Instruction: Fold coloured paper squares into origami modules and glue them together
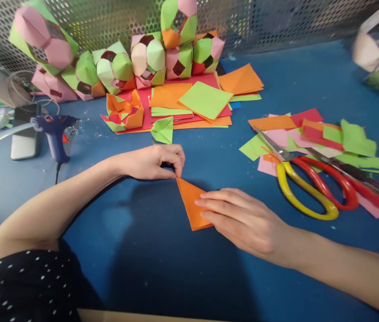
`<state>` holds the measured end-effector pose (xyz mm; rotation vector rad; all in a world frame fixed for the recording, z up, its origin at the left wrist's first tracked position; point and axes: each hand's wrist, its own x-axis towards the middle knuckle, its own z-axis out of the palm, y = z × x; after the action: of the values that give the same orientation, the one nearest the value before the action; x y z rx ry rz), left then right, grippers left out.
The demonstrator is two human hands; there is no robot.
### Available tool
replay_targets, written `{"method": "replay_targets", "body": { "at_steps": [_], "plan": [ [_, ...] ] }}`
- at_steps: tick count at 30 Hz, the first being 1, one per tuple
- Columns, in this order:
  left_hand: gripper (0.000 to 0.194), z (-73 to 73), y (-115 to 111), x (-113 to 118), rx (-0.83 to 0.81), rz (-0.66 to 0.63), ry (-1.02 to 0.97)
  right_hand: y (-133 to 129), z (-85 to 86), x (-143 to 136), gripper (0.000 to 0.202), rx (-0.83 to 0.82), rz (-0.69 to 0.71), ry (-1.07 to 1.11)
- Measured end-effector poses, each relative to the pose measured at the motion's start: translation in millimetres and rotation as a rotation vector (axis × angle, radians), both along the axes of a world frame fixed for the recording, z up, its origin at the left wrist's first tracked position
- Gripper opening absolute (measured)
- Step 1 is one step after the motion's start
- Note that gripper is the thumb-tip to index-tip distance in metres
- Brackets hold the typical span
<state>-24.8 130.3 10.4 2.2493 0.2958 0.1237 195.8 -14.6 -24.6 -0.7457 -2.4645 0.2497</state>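
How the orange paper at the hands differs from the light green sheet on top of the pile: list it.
Colour: the orange paper is orange; the green sheet is light green.
Shape: the orange paper is folded to a pointed corner; the green sheet lies spread flat.
Contact: the left hand pinches the orange paper's tip; no hand touches the green sheet.
Shared: both are paper.

Paper (pixel 189 208): orange, plain, folded; the part in sight looks triangular
Far corner: narrow point, pinched at the fingertips of the left hand (pixel 167 162)
Right part: covered by the straight fingers of the right hand (pixel 244 219), so the full outline is hidden
Near corner: uncovered, just left of the right hand's fingertips
Pose: on the worktop (pixel 142 268), between both hands
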Motion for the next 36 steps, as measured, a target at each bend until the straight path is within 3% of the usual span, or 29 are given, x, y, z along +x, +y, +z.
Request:
{"method": "replay_targets", "body": {
  "at_steps": [36],
  "plan": [
    [0.013,-2.1,-7.7,4.4,0.079,0.054,-0.003,-0.6,2.6,1.6,0.016,0.067,0.055,-0.078]
  ]
}}
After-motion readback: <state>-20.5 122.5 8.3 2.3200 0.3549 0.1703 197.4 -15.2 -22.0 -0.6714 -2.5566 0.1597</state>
